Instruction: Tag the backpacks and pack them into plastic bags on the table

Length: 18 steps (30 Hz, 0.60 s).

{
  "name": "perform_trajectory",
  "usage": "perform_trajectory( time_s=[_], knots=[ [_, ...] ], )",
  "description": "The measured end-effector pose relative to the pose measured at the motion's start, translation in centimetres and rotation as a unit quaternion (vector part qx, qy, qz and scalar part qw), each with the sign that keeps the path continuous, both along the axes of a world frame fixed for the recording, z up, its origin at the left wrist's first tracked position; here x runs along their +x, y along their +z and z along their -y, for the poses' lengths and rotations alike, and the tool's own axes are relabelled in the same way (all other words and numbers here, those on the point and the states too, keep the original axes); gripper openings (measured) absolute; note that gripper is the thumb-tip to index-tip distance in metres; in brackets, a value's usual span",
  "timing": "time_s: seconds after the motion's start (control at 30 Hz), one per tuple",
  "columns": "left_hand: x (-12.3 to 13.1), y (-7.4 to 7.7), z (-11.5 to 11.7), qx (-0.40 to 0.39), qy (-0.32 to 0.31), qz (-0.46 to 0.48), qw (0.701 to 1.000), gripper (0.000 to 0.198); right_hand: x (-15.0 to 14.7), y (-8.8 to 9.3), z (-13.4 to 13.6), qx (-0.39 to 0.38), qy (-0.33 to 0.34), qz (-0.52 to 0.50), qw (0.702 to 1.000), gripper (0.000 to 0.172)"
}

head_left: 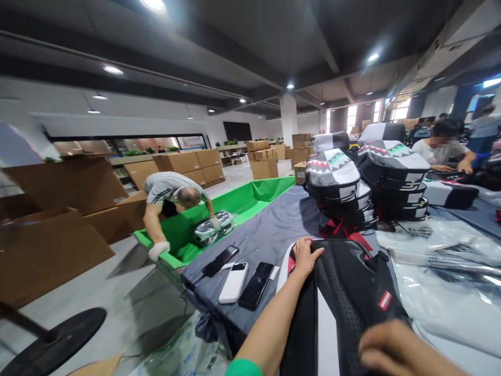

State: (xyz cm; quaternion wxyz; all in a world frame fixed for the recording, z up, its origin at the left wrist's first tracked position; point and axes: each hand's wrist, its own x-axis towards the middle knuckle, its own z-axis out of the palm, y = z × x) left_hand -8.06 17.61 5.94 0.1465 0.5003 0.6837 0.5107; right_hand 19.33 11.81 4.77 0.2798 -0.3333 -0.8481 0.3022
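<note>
A black and white backpack point(340, 292) lies in front of me on the table, with a small red and white label point(385, 300) on it. At the backpack's upper left edge, my left hand point(307, 257) is closed on the fabric, thumb stretched to the right. My right hand point(395, 347) hovers over or rests on the lower right part; motion smears its fingers, so contact and grip cannot be made out. Left of the backpack lie a white power bank point(234, 283), a black phone point(256, 285) and another dark phone point(221, 260) with a cable.
Stacked backpacks point(332, 177) stand behind mine. Clear plastic bags point(450, 271) cover the table's right side. Beyond the table's left edge, a co-worker point(176, 196) bends over a green bin point(254, 196) holding a wrapped item. Another person point(446, 146) works at the right. Cardboard boxes point(55, 250) stand left.
</note>
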Motion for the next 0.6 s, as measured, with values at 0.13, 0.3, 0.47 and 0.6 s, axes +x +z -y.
perform_trajectory(
  time_s=[0.13,0.3,0.47,0.6],
  knots=[
    [2.5,1.7,0.4,0.007,-0.008,-0.085,0.996,0.04,3.7,3.2,-8.7,-0.088,-0.252,-0.14,0.954,0.063],
    [9.1,2.7,0.4,0.023,-0.15,-0.188,0.97,0.017,2.5,0.7,-14.7,-0.107,-0.358,-0.21,0.903,0.07],
    [13.8,1.6,-1.0,-0.059,-0.179,-0.127,0.974,0.013,2.0,-0.7,-15.3,-0.072,-0.362,-0.246,0.896,0.07],
    [15.7,2.4,-2.8,-0.051,-0.207,-0.095,0.972,0.05,3.8,0.7,-14.2,-0.03,-0.335,-0.269,0.903,0.07]
  ],
)
